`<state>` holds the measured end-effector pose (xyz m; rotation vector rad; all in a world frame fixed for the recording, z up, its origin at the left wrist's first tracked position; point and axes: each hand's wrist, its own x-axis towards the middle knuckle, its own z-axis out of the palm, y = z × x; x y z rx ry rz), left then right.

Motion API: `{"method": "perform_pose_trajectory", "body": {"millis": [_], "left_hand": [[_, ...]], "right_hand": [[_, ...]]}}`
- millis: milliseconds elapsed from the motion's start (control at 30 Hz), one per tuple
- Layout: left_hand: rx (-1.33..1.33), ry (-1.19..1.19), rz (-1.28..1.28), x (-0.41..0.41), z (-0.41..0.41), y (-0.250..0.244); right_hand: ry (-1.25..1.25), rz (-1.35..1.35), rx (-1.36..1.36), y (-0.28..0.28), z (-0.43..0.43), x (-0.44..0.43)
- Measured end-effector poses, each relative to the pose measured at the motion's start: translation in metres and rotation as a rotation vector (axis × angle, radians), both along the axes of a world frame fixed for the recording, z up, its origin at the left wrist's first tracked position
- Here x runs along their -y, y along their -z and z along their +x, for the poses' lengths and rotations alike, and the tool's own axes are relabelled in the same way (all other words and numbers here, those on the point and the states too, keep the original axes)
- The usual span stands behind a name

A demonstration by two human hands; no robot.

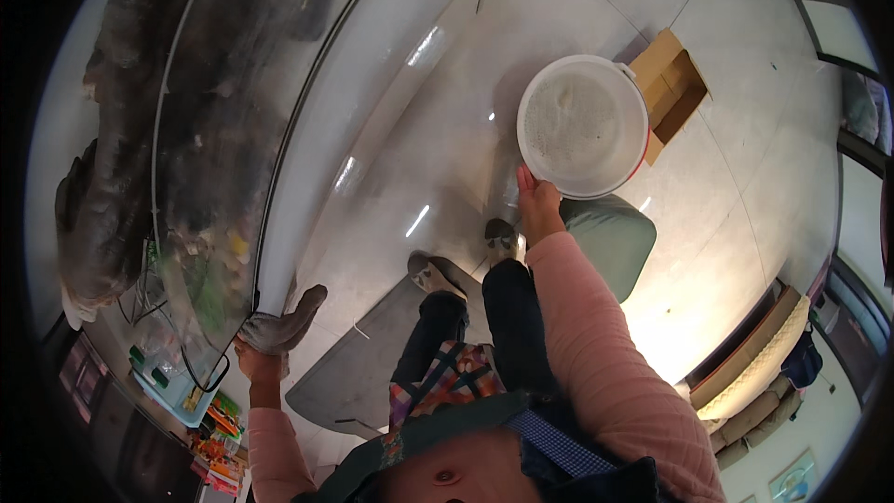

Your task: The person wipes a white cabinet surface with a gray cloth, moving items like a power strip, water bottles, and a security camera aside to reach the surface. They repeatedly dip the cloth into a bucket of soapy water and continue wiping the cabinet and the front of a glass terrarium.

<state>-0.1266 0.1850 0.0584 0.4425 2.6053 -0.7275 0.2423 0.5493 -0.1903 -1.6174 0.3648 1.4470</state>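
Note:
My right hand (541,209) grips the near rim of a white plastic bucket (529,154). Cloudy, foamy liquid shows in the bucket. My left hand (257,362) holds a grey cloth (279,328) against the near corner of a clear-topped table (234,202). The cloth is bunched, and one end of it sticks out past the corner. Under the clear top, dark, green and yellow shapes show faintly.
An open cardboard box (670,94) lies beside the bucket, and a green stool (614,241) stands below it. A grey mat (356,356) lies by my feet. A blue tray (178,391) is at the lower left; a sofa (758,363) is at the right.

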Motion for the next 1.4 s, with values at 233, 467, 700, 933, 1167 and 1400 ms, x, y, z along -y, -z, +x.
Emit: {"method": "perform_pose_trajectory", "body": {"millis": [233, 467, 700, 933, 1167, 1400], "left_hand": [[0.012, 0.163, -0.008, 0.015, -0.005, 0.008], [-0.04, 0.375, 0.118, 0.022, -0.008, 0.01], [-0.015, 0.357, 0.025, 0.035, -0.003, 0.018], [0.142, 0.317, 0.098, 0.009, -0.006, 0.008], [0.286, 0.329, 0.138, -0.021, -0.002, 0.017], [0.253, -0.027, 0.264, -0.002, -0.01, -0.006]], "right_hand": [[-0.008, 0.042, -0.128, 0.012, -0.004, -0.055], [-0.402, 0.254, -0.188, 0.014, -0.017, -0.152], [-0.977, 0.516, 0.275, -0.119, -0.107, -0.236], [-1.522, 0.868, 1.357, -0.175, -0.201, -0.272], [-1.309, 0.863, 1.58, -0.181, -0.205, -0.254], [-1.083, 0.984, 1.571, -0.167, -0.206, -0.255]]}}
